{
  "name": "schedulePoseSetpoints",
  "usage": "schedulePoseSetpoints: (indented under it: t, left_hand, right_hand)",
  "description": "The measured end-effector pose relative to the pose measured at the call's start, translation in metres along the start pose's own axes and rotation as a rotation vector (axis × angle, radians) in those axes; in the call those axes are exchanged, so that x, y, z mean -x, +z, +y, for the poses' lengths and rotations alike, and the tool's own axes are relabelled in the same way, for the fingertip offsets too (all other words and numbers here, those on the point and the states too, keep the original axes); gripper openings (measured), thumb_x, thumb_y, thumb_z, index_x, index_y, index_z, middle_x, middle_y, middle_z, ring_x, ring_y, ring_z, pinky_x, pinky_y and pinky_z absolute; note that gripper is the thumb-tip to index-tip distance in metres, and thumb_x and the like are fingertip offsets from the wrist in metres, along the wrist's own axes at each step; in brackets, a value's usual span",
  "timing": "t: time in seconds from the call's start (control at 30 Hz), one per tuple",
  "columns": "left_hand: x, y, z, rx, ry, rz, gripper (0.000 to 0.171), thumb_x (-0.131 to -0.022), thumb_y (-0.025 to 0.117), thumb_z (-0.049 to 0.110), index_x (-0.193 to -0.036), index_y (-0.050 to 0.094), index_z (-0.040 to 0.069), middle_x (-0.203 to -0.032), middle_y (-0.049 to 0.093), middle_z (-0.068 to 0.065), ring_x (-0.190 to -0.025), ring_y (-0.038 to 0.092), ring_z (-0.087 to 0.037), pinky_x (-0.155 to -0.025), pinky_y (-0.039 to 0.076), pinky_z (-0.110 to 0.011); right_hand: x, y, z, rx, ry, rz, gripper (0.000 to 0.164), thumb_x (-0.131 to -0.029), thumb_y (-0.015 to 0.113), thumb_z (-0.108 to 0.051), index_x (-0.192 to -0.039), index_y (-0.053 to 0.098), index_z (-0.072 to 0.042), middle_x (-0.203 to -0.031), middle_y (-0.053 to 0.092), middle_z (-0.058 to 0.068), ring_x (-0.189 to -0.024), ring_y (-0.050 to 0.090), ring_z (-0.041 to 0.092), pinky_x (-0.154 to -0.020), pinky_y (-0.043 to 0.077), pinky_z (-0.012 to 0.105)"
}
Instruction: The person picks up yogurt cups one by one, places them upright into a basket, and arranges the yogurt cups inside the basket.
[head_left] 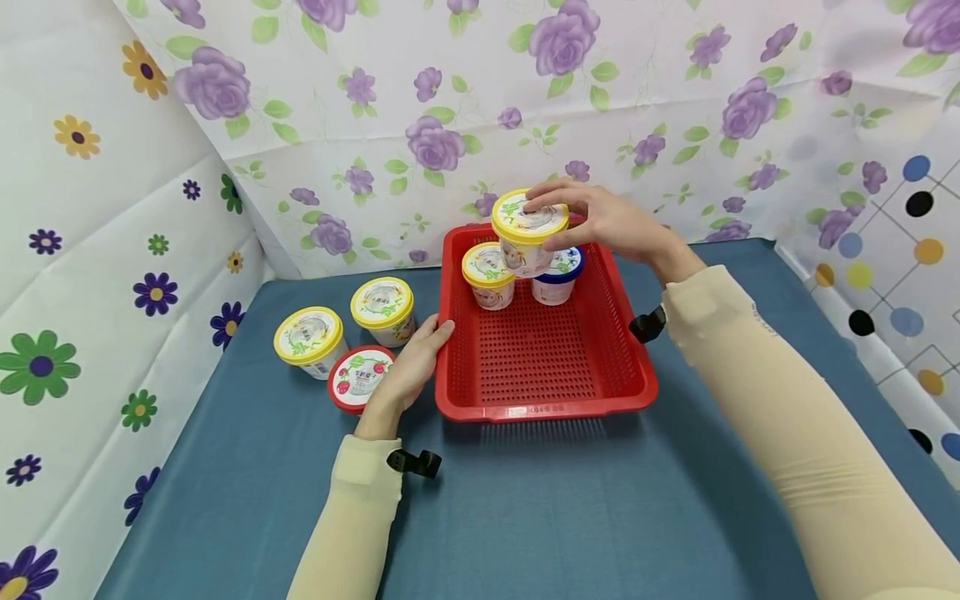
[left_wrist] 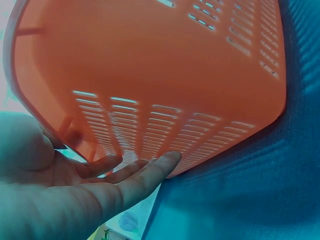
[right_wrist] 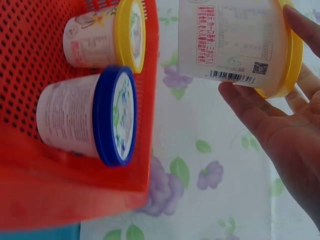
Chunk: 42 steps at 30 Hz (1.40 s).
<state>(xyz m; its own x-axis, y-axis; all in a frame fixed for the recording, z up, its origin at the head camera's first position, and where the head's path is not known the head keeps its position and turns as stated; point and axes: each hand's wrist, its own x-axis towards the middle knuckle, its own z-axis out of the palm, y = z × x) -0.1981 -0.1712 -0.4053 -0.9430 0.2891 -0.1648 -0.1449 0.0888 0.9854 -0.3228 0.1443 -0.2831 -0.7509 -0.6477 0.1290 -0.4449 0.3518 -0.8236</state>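
Note:
Over the back of the red plastic basket, my right hand holds a yellow-lidded paper tub by its lid. In the right wrist view the held tub shows its printed side and barcode. Below it, inside the basket, stand a yellow-lidded tub and a blue-lidded tub. My left hand grips the basket's left rim; in the left wrist view, its fingers lie along the slotted outer wall.
Left of the basket stand two more yellow-lidded tubs and a red-lidded tub, partly behind my left hand. A blue cloth covers the table. Flowered sheeting hangs along the back.

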Motion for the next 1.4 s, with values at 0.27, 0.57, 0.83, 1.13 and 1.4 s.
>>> schedulePoseSetpoints:
  t: [0.27, 0.57, 0.83, 1.13, 1.4]
  left_hand:
    - [0.000, 0.001, 0.000, -0.008, -0.005, 0.010, 0.054, -0.116, 0.034, 0.033, -0.159, 0.026, 0.002, -0.147, 0.048, -0.029, -0.132, 0.054, -0.046, -0.105, 0.051, -0.054]
    - [0.000, 0.000, 0.000, -0.002, 0.000, 0.000, 0.054, -0.116, 0.034, 0.032, -0.159, 0.026, 0.001, -0.148, 0.047, -0.030, -0.132, 0.054, -0.048, -0.105, 0.050, -0.056]
    - [0.000, -0.002, -0.001, -0.003, 0.015, -0.011, 0.054, -0.115, 0.035, 0.034, -0.159, 0.027, 0.002, -0.147, 0.048, -0.030, -0.130, 0.054, -0.049, -0.101, 0.054, -0.049]
    - [0.000, -0.002, -0.001, -0.013, 0.015, -0.006, 0.054, -0.115, 0.035, 0.034, -0.158, 0.029, 0.002, -0.145, 0.050, -0.030, -0.127, 0.056, -0.049, -0.098, 0.056, -0.047]
    - [0.001, -0.001, 0.000, -0.024, 0.009, 0.006, 0.053, -0.115, 0.035, 0.034, -0.158, 0.029, 0.004, -0.146, 0.050, -0.029, -0.128, 0.057, -0.048, -0.100, 0.055, -0.048]
  right_hand:
    - [-0.012, 0.017, -0.001, -0.089, -0.027, -0.019, 0.054, -0.091, 0.081, -0.016, -0.143, 0.064, -0.013, -0.157, 0.042, -0.004, -0.145, 0.036, 0.018, -0.115, 0.038, 0.049]
    - [-0.018, 0.032, -0.001, -0.221, -0.033, -0.055, 0.054, -0.092, 0.079, -0.009, -0.144, 0.063, -0.009, -0.157, 0.040, -0.004, -0.145, 0.036, 0.019, -0.111, 0.044, 0.047]
    - [-0.021, 0.042, 0.004, -0.267, -0.036, -0.089, 0.055, -0.092, 0.078, -0.006, -0.144, 0.061, -0.007, -0.157, 0.041, -0.001, -0.139, 0.043, 0.025, -0.105, 0.051, 0.040]
    - [-0.026, 0.048, 0.014, -0.186, -0.059, -0.103, 0.053, -0.089, 0.082, -0.011, -0.140, 0.066, -0.010, -0.157, 0.043, -0.002, -0.142, 0.039, 0.020, -0.108, 0.047, 0.043]
    - [-0.026, 0.054, 0.021, -0.150, -0.053, -0.125, 0.050, -0.088, 0.083, -0.011, -0.137, 0.068, -0.010, -0.155, 0.043, -0.001, -0.142, 0.039, 0.021, -0.109, 0.045, 0.046]
